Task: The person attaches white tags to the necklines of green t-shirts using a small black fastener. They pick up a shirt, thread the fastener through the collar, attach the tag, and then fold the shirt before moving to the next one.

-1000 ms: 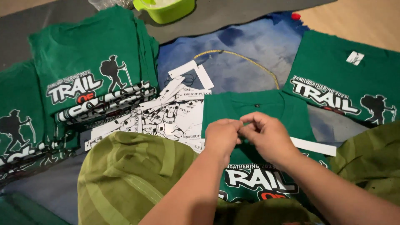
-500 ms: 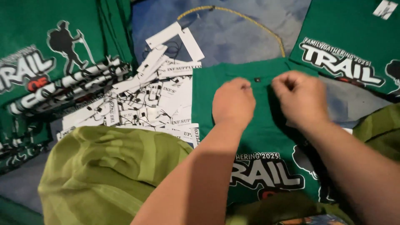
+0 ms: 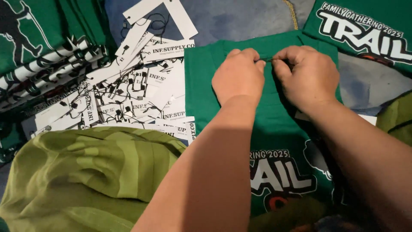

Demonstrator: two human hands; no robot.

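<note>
Fingertips of left hand (image 3: pixel 238 77) and right hand (image 3: pixel 305 74) are pressed together, pinching a thin dark string (image 3: pixel 266 60) between them, over the green shirt (image 3: pixel 274 129) in the middle. White tags (image 3: pixel 128 92) lie at left.

We count two hands (image 3: pixel 240 77) (image 3: pixel 307 75), one green T-shirt (image 3: pixel 206 86) under them, another (image 3: pixel 365 30) top right, and a pile of white hang tags (image 3: pixel 128 94), too many to number.
</note>
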